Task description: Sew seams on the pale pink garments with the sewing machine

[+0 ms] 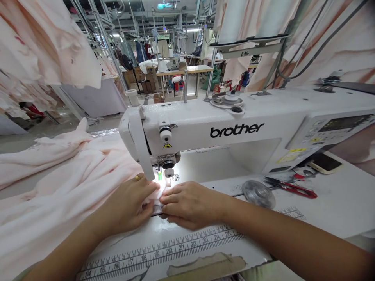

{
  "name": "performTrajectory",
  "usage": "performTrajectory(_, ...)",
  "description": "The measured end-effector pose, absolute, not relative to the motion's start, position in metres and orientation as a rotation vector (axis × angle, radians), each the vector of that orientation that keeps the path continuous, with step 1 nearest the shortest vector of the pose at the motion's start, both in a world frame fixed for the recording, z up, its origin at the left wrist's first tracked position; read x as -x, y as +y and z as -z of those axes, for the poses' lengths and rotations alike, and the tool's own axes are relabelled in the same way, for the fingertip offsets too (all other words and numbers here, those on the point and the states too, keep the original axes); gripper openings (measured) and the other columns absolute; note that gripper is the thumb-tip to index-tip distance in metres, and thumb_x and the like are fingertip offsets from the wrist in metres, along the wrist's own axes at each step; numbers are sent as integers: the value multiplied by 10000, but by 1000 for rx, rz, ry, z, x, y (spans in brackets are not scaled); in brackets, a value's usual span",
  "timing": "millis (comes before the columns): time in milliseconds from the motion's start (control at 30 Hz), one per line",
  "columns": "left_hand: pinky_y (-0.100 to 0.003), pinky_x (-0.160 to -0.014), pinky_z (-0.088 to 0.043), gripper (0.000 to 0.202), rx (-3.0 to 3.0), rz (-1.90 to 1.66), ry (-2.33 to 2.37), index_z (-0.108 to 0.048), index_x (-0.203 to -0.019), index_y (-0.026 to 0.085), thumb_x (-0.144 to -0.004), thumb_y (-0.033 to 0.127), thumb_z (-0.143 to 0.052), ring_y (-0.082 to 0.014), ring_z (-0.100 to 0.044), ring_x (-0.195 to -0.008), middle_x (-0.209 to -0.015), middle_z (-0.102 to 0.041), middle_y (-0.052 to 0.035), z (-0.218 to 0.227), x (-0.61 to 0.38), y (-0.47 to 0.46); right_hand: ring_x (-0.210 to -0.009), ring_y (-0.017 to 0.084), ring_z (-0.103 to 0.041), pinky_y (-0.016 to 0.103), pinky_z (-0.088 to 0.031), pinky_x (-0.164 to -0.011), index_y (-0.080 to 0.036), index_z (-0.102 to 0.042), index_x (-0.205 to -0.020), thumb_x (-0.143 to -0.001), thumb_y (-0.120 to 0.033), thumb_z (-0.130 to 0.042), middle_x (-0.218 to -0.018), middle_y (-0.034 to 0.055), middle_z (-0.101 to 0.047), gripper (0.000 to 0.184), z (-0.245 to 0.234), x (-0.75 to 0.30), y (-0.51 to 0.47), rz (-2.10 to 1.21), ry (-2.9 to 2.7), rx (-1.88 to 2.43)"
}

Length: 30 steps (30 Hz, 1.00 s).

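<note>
A white Brother sewing machine (234, 128) stands on the table, its needle area lit just above my hands. Pale pink fabric (58, 187) lies spread over the left of the table and runs under the presser foot (167, 173). My left hand (129, 205), a gold ring on one finger, rests on the fabric with its fingers curled and pressing the edge right in front of the foot. My right hand (187, 203) lies flat beside it, fingers together, pinning the same fabric edge to the machine bed. The fingertips of both hands meet.
A printed ruler strip (164, 249) runs along the table's front edge. Red-handled snips (293, 187), a round metal bobbin disc (258, 193) and a phone (325, 162) lie to the right under the machine arm. More pink cloth hangs overhead; other workstations stand behind.
</note>
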<state>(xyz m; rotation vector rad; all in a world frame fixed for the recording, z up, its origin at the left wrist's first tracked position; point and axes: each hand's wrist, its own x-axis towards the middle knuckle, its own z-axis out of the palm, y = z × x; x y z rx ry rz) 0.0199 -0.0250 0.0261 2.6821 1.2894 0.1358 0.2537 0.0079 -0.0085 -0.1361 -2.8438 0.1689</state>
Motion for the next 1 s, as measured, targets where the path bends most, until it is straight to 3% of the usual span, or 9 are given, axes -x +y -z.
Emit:
performTrajectory(200, -345, -810, -493, 620, -2647, -136, 1284, -479, -1285, 262, -719, 15, -437, -228, -586, -1014, -1098, -611, -53, -22, -5, -30, -1102, 195, -541, 331, -435, -993, -144, -621, -987, -1030, -224, -534, -1137, 68, -633, 126, 11, -254, 13, -160, -2805, 95)
performTrajectory(267, -324, -817, -495, 559, -2605, -197, 1287, -474, -1303, 275, -806, 27, -414, -199, -597, -1009, -1117, -612, -42, -20, 1, -28, -1040, 198, -554, 337, -454, -933, -139, -627, -986, -1035, -223, -526, -1074, 73, -643, 140, 9, -253, 14, -151, -2776, 171)
performTrajectory(367, -301, -788, -491, 341, -2578, -303, 1272, -559, -1176, 255, -943, 107, -358, -170, -604, -932, -1014, -624, -37, -18, 4, -25, -931, 210, -548, 340, -457, -839, -132, -632, -999, -1037, -235, -520, -969, 72, -637, 157, 6, -254, 16, -126, -2754, 332)
performTrajectory(500, -308, -690, -474, 224, -2578, -333, 1309, -565, -864, 198, -962, 164, -367, -172, -563, -804, -888, -589, -46, -16, -2, -27, -867, 197, -507, 327, -420, -815, -138, -638, -1008, -1040, -242, -528, -937, 53, -602, 155, 4, -256, 18, -112, -2789, 383)
performTrajectory(567, -339, -735, -478, 196, -2638, -355, 1270, -540, -826, 190, -948, 162, -388, -189, -554, -854, -938, -585, -62, -14, -7, -30, -837, 185, -488, 320, -400, -804, -144, -644, -986, -1039, -255, -545, -906, 38, -583, 157, 3, -256, 18, -121, -2826, 367)
performTrajectory(733, -503, -1068, -322, 247, -2824, -358, 1161, -567, -1032, 208, -908, 71, -403, -183, -551, -904, -943, -610, -23, -7, -16, -32, -829, 172, -474, 297, -369, -783, -160, -651, -941, -999, -249, -629, -858, 12, -566, 109, -1, -255, 15, -208, -2856, 326)
performTrajectory(833, -517, -1108, -275, 322, -2889, -332, 1142, -567, -1167, 233, -931, 82, -408, -179, -569, -909, -951, -625, -16, -4, -17, -31, -818, 162, -472, 299, -364, -793, -165, -646, -900, -986, -264, -657, -859, -1, -570, 132, -2, -256, 14, -249, -2856, 331)
performTrajectory(1000, -463, -1110, -307, 365, -2950, -340, 1100, -609, -1151, 228, -914, 43, -403, -197, -600, -1063, -1157, -653, -43, 1, -13, -29, -828, 170, -474, 311, -358, -807, -175, -655, -956, -1003, -293, -637, -858, -5, -577, 128, -1, -256, 13, -257, -2866, 359)
